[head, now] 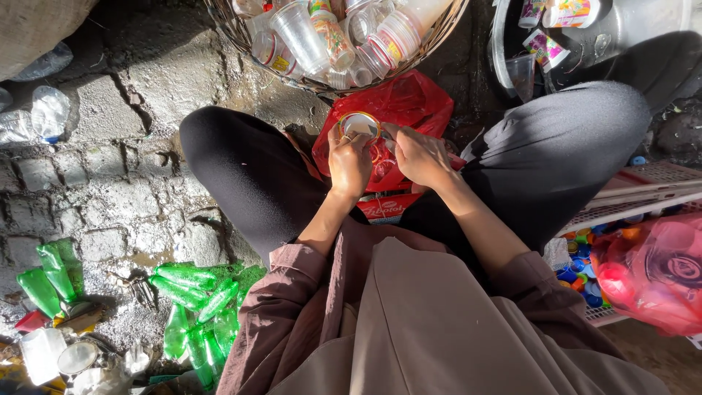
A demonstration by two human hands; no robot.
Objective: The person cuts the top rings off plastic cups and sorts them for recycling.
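Cobbled ground is surrounding the seated person, whose left hand [349,162] and right hand [418,155] are pinching a light, flimsy plastic cup [359,126] by its rim over a red bag [409,102].

Basket [439,33] of cups ahead, bag [409,102] before hands [384,157], bottles [197,292] left — caps [581,267] right

The wicker basket [446,22] and metal basin [621,29] run off the top edge. The left hand [349,162] covers the lower half of the plastic cup [360,124]; its contents stay unreadable.
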